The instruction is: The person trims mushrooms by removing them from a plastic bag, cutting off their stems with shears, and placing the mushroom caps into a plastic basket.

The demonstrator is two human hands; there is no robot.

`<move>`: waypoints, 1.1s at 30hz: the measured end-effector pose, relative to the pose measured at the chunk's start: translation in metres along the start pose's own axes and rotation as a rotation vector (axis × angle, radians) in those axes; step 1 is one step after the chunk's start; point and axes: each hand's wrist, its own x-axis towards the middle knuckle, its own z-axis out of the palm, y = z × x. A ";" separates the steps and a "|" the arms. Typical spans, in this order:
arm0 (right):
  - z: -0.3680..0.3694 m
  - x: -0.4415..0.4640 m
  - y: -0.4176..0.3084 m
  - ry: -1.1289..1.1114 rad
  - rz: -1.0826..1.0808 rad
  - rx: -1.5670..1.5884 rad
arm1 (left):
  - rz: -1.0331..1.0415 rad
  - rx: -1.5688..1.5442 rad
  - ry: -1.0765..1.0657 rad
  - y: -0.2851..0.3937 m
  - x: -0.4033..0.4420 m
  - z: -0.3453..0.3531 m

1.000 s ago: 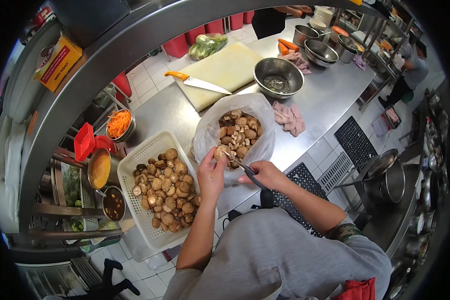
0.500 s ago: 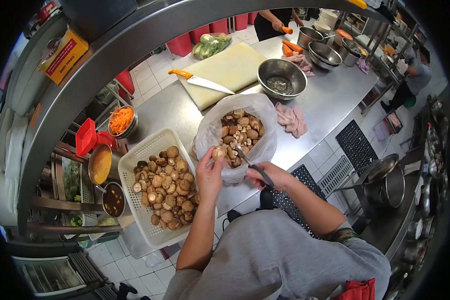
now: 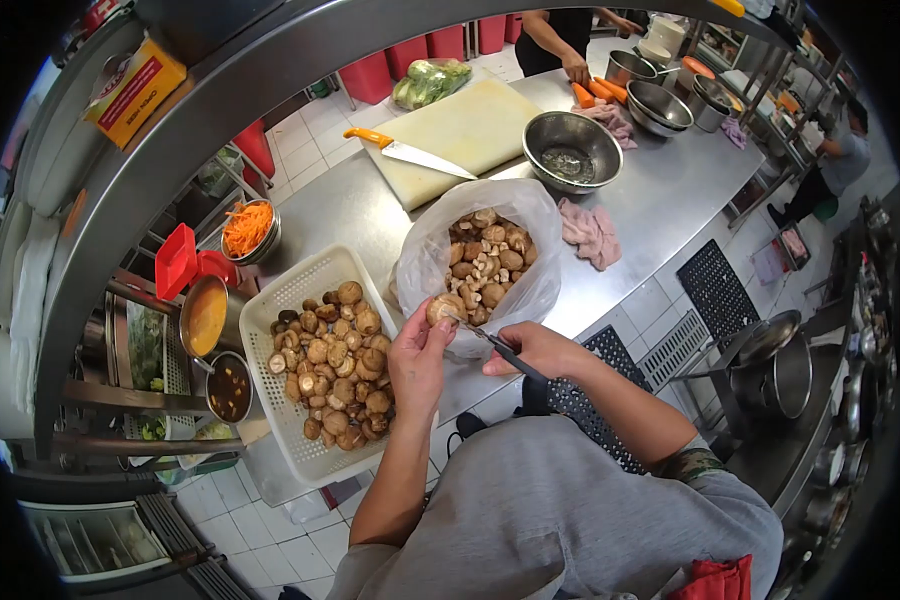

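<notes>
My left hand [image 3: 417, 358] is closed around a brown mushroom [image 3: 444, 308], held over the near rim of a clear plastic bag [image 3: 425, 235]. In my right hand [image 3: 538, 352] is a pair of scissors [image 3: 513, 357] with dark handles, its blades meeting the underside of that mushroom. Whether the blades are parted is too small to tell. Inside the bag lie many mushrooms [image 3: 510, 260], with pale cut stems among them. Left of my forearm, a white perforated basket [image 3: 253, 335] holds a heap of whole brown mushroom caps [image 3: 342, 365].
Behind the bag, a knife [image 3: 425, 158] rests on a cutting board [image 3: 480, 120]. A metal bowl [image 3: 572, 152] and a pink cloth [image 3: 590, 235] stand to its right. Shredded carrot [image 3: 247, 228] and pots [image 3: 210, 318] are at left. A co-worker's hand [image 3: 576, 68] is by carrots.
The scissors have swung left and down onto the mushroom in my left hand. Across the table, the co-worker's hand has lowered to the carrots. The view has shifted slightly.
</notes>
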 end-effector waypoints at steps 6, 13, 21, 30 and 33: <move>0.014 -0.001 -0.022 0.061 0.048 -0.090 | -0.020 -0.082 0.053 0.009 -0.008 -0.019; 0.010 -0.013 -0.001 -0.086 0.060 0.038 | 0.189 0.141 0.358 0.016 -0.004 -0.094; -0.001 -0.024 0.012 0.062 0.098 0.294 | 0.247 0.639 0.053 0.015 0.033 -0.034; 0.005 -0.038 0.033 0.399 0.081 -0.025 | 0.198 1.069 -0.028 -0.051 0.088 0.017; 0.011 -0.050 0.010 0.528 0.101 -0.332 | -0.004 0.703 -0.072 -0.043 0.091 -0.005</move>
